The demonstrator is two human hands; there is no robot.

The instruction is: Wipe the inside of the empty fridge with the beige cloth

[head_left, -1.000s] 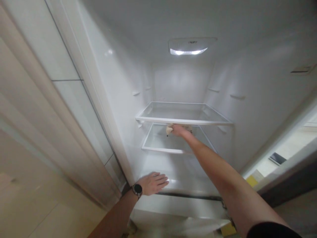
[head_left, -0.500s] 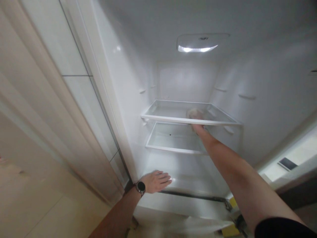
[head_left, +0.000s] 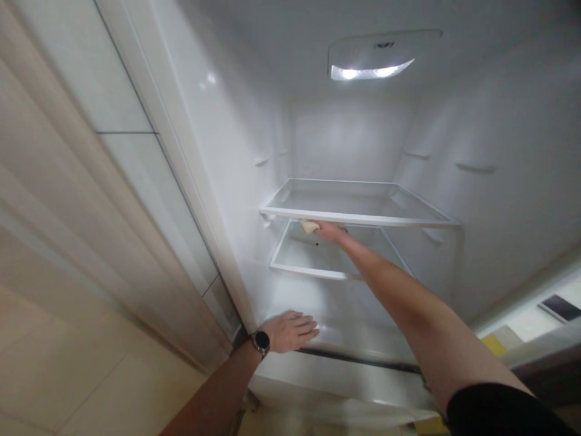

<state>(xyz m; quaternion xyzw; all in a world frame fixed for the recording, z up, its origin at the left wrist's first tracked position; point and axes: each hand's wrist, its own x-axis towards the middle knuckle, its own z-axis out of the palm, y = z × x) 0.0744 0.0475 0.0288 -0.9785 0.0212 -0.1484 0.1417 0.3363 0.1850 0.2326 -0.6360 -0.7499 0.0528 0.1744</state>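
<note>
Inside the white fridge, my right hand grips a pale cream cloth between the two glass shelves. The cloth is just beneath the front rim of the upper shelf, above the lower shelf; whether it touches the glass I cannot tell. Lower down, my left hand lies flat with fingers spread on the fridge floor, near its front edge. A round dark watch is on the left wrist.
A lit lamp is set in the fridge ceiling. Shelf ledges jut from the side walls. Cabinet panels run along the left, beside the tiled floor. A dark rectangular panel shows at the right.
My right hand has moved left and toward me with the cloth, from behind the upper shelf's front rim to below it. The left hand stays put. The view has shifted slightly.
</note>
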